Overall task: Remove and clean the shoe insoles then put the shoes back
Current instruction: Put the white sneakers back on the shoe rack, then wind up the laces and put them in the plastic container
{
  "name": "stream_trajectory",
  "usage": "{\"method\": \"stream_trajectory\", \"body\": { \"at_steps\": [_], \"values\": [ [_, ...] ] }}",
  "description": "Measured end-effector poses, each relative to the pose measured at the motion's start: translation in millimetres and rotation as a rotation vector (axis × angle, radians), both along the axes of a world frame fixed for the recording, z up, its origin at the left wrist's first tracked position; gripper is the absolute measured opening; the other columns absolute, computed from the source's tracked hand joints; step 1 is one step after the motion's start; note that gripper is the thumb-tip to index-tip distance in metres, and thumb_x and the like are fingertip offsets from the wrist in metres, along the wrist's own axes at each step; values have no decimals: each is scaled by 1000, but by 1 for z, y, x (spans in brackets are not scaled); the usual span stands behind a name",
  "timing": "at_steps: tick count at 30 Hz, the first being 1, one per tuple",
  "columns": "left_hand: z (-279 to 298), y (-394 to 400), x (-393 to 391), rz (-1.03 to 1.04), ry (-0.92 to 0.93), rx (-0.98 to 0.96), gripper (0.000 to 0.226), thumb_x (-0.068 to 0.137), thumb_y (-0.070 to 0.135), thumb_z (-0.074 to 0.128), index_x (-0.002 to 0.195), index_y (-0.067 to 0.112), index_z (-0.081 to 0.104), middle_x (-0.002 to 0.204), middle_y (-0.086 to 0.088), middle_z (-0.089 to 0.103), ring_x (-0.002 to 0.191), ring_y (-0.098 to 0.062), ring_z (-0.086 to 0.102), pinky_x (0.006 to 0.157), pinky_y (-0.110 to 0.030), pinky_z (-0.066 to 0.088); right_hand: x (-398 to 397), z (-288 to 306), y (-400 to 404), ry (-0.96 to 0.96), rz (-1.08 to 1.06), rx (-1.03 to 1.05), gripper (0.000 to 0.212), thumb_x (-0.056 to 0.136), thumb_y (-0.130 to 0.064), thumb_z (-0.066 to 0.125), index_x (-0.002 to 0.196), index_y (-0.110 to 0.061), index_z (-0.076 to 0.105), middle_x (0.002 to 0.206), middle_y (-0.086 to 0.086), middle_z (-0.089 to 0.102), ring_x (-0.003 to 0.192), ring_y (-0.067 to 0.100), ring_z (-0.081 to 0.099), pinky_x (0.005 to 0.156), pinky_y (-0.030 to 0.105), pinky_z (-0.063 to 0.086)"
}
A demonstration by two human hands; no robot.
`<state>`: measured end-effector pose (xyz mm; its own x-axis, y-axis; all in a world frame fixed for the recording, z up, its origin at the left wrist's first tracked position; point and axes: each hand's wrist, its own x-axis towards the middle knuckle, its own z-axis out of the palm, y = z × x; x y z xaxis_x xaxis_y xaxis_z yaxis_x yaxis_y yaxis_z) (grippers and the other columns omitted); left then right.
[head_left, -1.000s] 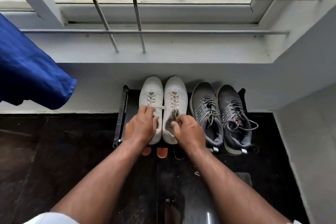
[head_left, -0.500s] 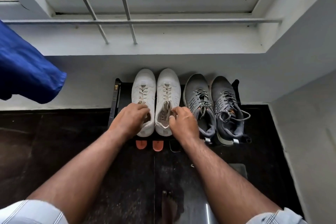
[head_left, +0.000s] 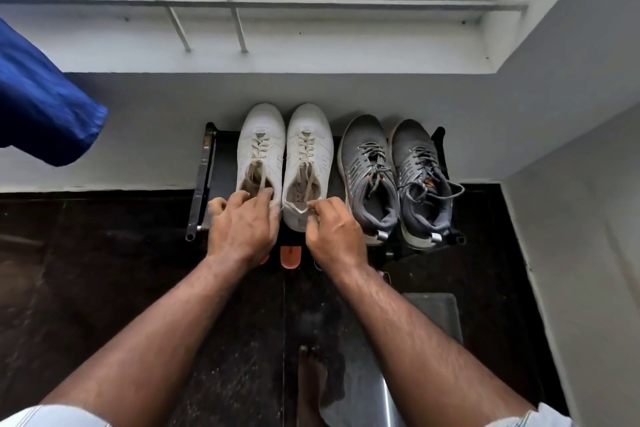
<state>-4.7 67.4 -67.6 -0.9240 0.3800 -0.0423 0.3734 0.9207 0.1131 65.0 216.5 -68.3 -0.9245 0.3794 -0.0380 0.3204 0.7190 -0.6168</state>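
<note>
A pair of white lace-up shoes stands on a black shoe rack (head_left: 203,180) under the window sill, toes to the wall. My left hand (head_left: 242,225) lies over the heel of the left white shoe (head_left: 260,146), fingertips at the rim of its opening. My right hand (head_left: 332,229) is at the heel of the right white shoe (head_left: 308,149), its curled fingers pinching the heel collar. Both shoe openings show a pale lining inside; no insole can be told apart.
A grey pair of sneakers (head_left: 394,177) stands to the right on the same rack. Orange footwear (head_left: 290,256) peeks out from a lower tier. Blue cloth (head_left: 41,107) hangs at the left. A grey wall (head_left: 588,218) closes in on the right. The floor is dark.
Both hands have slid back from the laces and tongues to the heels of the white shoes. The camera has tilted down a little.
</note>
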Motion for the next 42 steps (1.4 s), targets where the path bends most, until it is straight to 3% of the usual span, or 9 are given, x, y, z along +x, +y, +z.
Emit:
{"method": "stream_trajectory", "body": {
  "at_steps": [4,10,14,19,25,30,35,39,42],
  "values": [
    [-20,-10,19,24,96,31,49,93,43,44,137,24,54,139,3,56,131,-24,47,93,-49,33,17,-14,-9,89,12,10,34,86,-16,54,118,-19,62,104,-1,62,91,22,63,75,37,55],
    [-49,-11,69,50,253,203,42,89,38,56,130,27,61,133,1,54,124,-23,50,95,-49,35,49,-53,-23,148,61,30,30,82,-20,55,110,-20,66,104,-2,64,93,22,63,78,38,55],
    [-95,-15,128,77,143,197,48,91,39,54,136,23,58,140,1,54,130,-20,51,98,-47,37,83,-88,-33,56,147,120,41,81,-25,53,120,-16,64,110,2,64,100,26,60,84,42,54],
    [-160,-24,184,89,-88,51,61,99,40,41,155,20,30,160,-3,31,147,-24,30,112,-50,33,130,-150,-43,-72,275,248,54,78,-23,57,130,-10,57,128,10,59,121,28,53,92,45,52],
    [-276,-30,184,45,-197,61,63,98,34,41,156,16,26,162,-8,27,150,-32,22,116,-58,26,132,-278,-53,-94,292,302,55,76,-31,46,128,-15,58,123,9,61,109,30,59,89,40,53],
    [-393,-31,171,9,-230,75,85,82,50,28,157,12,22,164,-10,19,152,-35,12,118,-59,18,113,-396,-52,-49,262,352,58,78,-32,38,129,-13,58,129,9,60,116,27,58,98,39,49],
    [-483,-40,146,-38,-85,164,81,83,40,57,153,9,31,160,-13,29,148,-37,25,114,-59,31,80,-470,-60,41,322,390,36,81,-31,44,110,-20,62,108,1,63,98,25,57,84,40,47],
    [-535,-44,135,-49,34,366,69,88,34,45,152,8,34,158,-13,36,144,-32,36,111,-52,40,70,-503,-63,105,359,438,25,79,-30,45,94,-19,62,93,3,61,85,26,55,74,41,47],
    [-559,-40,134,-90,56,308,72,87,34,40,153,7,31,159,-12,34,144,-33,36,110,-54,41,75,-515,-58,158,355,499,20,79,-28,50,91,-18,64,90,4,63,80,27,60,66,39,52]
  ]
}}
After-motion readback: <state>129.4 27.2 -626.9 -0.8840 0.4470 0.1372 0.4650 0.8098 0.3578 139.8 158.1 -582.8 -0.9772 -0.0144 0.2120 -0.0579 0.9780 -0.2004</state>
